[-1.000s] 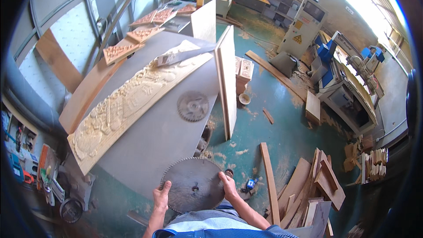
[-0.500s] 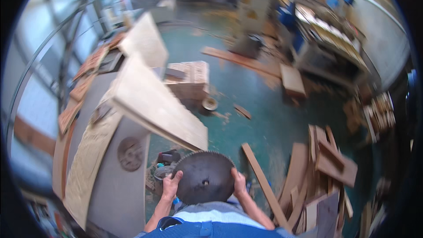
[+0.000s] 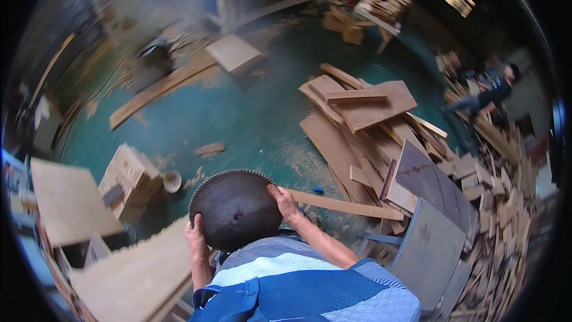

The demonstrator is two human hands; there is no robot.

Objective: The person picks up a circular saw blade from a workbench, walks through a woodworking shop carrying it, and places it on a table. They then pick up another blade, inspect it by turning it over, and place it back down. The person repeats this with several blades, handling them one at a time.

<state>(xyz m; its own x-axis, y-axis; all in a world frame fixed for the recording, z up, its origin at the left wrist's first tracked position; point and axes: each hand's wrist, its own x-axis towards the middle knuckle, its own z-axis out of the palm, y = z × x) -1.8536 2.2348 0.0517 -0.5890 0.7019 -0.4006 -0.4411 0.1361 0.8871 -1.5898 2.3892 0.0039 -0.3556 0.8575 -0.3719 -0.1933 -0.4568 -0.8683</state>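
Note:
A large dark circular saw blade (image 3: 229,214), toothed along its rim and with a small hole at its centre, is held up in front of my body. My left hand (image 3: 196,235) grips its lower left edge, the thumb lying on the near face. On the opposite side, my right hand (image 3: 285,203) clasps the right edge in the same way, thumb on top. The fingers behind the blade are hidden. Below and left of the blade lies a pale wooden board (image 3: 140,265).
A heap of brown boards (image 3: 363,125) lies to the right, beside grey panels (image 3: 429,244) and a pile of offcuts (image 3: 500,226). One long plank (image 3: 339,204) lies just past my right hand. A stacked block (image 3: 131,182) stands left. Far right, a person (image 3: 491,95) is near more wood.
My view has swung to the right, so the board heap is now central and another person shows. Both hands still hold the saw blade, which is tilted more than before.

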